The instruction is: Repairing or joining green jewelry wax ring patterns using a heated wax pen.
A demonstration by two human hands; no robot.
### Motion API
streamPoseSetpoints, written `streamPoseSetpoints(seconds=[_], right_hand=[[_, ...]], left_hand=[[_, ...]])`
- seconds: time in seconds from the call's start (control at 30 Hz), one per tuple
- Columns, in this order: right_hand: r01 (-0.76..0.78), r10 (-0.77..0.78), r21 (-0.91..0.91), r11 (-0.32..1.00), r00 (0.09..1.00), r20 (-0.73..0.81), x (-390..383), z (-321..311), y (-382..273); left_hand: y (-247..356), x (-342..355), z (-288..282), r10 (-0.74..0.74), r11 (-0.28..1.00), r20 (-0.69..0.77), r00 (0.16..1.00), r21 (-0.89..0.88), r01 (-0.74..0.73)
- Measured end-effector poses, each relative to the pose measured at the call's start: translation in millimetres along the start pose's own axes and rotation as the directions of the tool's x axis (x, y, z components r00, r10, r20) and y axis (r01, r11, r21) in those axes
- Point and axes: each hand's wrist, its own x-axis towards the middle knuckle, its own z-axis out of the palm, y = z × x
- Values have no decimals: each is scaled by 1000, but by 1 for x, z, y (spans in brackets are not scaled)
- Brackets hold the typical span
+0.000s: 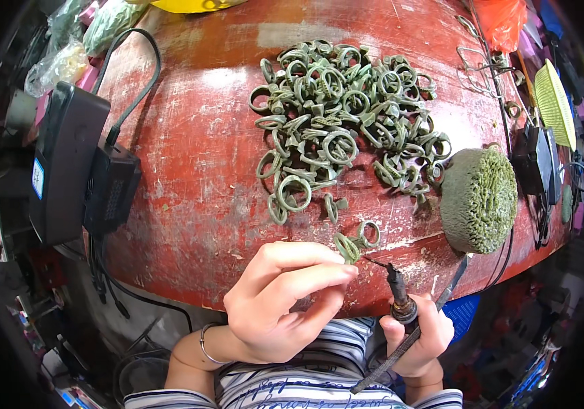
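Observation:
My left hand [285,300] is closed, with its fingertips pinched at a small dull-green ring [348,249] near the table's front edge. A second green ring [368,234] is right beside it; I cannot tell whether the two touch. My right hand [423,334] grips a dark pen-like tool [398,293] with a thin pointed tip, which points at the held ring. A long, narrow dark strip [401,351] runs slantwise across the same hand, between its fingers. Beyond my hands lies a heap of similar green rings [340,146]. One loose ring piece [333,206] lies just in front of the heap.
A round green lump [479,201] with a rough, pitted face sits at the right. Black boxes with cables [70,163] stand at the left edge. A black adapter [536,163], wires and a yellow-green basket [555,102] are at the right. The red table [190,225] is scratched.

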Motion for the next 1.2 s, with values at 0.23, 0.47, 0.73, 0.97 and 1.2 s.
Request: streamPoseSetpoints(seconds=[0.23, 0.47, 0.73, 0.97, 1.2], right_hand=[[-3, 3, 2, 1000, 1000, -18, 0, 2, 0], [-2, 3, -94, 996, 1000, 6, -1, 2, -1], [13, -15, -57, 998, 1000, -26, 2, 4, 0], [-29, 31, -91, 995, 999, 17, 3, 3, -3], [-17, 16, -47, 999, 1000, -12, 2, 2, 0]], left_hand=[[0, 1, 0, 17, 1000, -1, 1000, 5, -17], [2, -1, 3, -37, 999, -49, 998, 3, 37], [2, -2, 4, -58, 998, -109, 992, -8, 58], [1, -2, 5, -72, 997, -97, 993, -36, 69], [1, -2, 4, -90, 994, -67, 994, -60, 86]])
